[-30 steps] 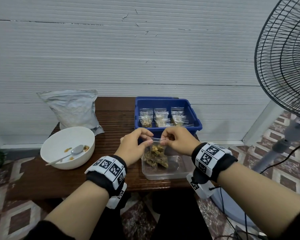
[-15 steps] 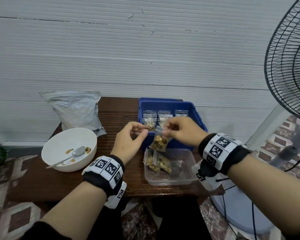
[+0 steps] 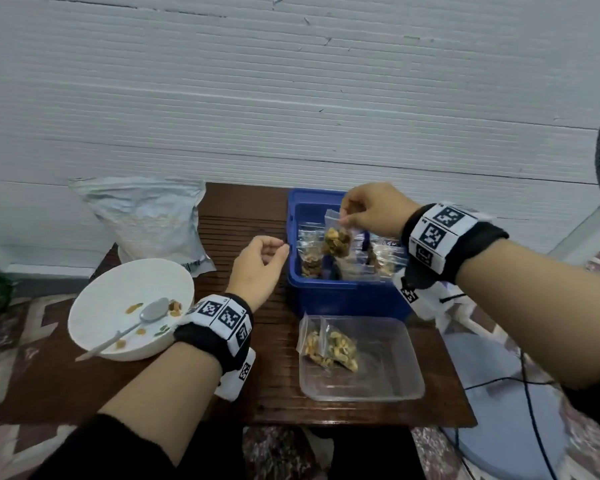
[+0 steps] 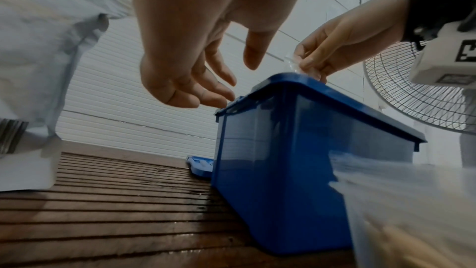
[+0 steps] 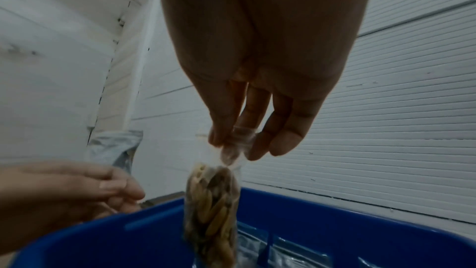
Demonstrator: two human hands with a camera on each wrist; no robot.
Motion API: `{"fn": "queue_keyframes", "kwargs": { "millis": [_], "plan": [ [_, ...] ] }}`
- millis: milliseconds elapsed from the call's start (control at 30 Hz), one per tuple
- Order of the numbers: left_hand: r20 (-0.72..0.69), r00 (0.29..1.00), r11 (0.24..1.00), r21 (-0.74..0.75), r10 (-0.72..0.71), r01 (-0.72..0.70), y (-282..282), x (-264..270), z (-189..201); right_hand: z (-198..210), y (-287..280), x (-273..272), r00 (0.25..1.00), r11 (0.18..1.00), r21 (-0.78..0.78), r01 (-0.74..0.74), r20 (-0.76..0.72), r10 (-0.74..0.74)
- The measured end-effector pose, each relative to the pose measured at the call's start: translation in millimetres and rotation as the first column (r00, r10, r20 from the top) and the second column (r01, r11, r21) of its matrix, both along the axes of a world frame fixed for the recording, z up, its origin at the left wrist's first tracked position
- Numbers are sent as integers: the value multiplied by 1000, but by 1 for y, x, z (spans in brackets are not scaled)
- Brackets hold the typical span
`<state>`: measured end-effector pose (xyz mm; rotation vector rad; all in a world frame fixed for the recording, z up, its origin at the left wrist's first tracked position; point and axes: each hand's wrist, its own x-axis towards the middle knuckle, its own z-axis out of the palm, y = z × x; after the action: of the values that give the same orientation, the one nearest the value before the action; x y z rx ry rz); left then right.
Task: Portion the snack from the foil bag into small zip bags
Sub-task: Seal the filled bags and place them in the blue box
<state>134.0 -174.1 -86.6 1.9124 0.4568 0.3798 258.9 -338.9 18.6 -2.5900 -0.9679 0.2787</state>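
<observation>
Filled zip bag (image 3: 336, 239) hanging over blue bin (image 3: 343, 299), pinched at its top by right hand (image 3: 371, 211). Left hand (image 3: 260, 261) hovering just left of bin, fingers loosely curled, holding nothing. Lying in clear tub (image 3: 388, 362) on desk (image 3: 250, 237): two more filled bags (image 3: 329, 346). Foil bag (image 3: 146, 220) standing behind white bowl (image 3: 118, 292), spoon (image 3: 132, 323) resting inside.
</observation>
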Motion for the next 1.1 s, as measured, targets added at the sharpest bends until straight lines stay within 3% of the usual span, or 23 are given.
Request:
{"fn": "queue_keyframes", "kwargs": {
  "millis": [200, 400, 633, 767, 900, 1100],
  "plan": [
    [-51, 994, 992, -84, -98, 94, 7, 20, -8, -20, 40, 23, 983, 936, -303, -179, -90, 159],
    [-23, 990, 979, -153, -141, 136, 13, 25, -15, -40, 73, 40, 944, 826, -470, -310, -256, 209],
    [22, 992, 962, -244, -124, 126, 12, 28, -23, -53, 91, 54, 951, 788, -541, -292, -250, 181],
    [25, 992, 958, -257, -124, 126, 13, 28, -27, -61, 95, 51, 969, 775, -583, -244, -115, 219],
    [22, 992, 959, -254, -121, 123, 13, 28, -26, -58, 92, 50, 969, 772, -590, -237, -83, 234],
    [-16, 997, 979, -195, -70, 65, 6, 21, -23, -38, 74, 46, 974, 883, -416, -219, -145, 173]
  ]
}}
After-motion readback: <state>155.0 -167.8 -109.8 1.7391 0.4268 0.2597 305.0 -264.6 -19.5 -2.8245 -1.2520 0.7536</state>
